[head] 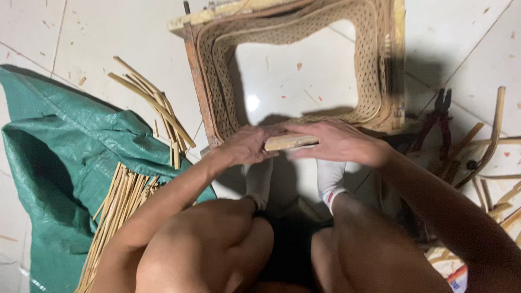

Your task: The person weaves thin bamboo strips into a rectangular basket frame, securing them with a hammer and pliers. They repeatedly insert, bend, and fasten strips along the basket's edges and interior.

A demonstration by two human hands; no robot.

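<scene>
On white tiles, left hand (244,145) and right hand (339,142) gripping woven frame (214,87), green sack (59,157) left, pliers (437,116) right

Glossy white tiled floor (477,49) w/ grey grout lines, littered w/ small wood chips; lamp glare spot approx centre; crumpled green woven plastic tarp (49,163) at 9 o'clock.

A single camera worn on the person's head looks almost straight down, close over the bent knees and the two forearms that reach forward to the hands at mid-frame. It faces a white tiled floor (477,49), whose far side lies toward the top edge. The bottom of the frame is dim, probably the person's own shadow.
</scene>
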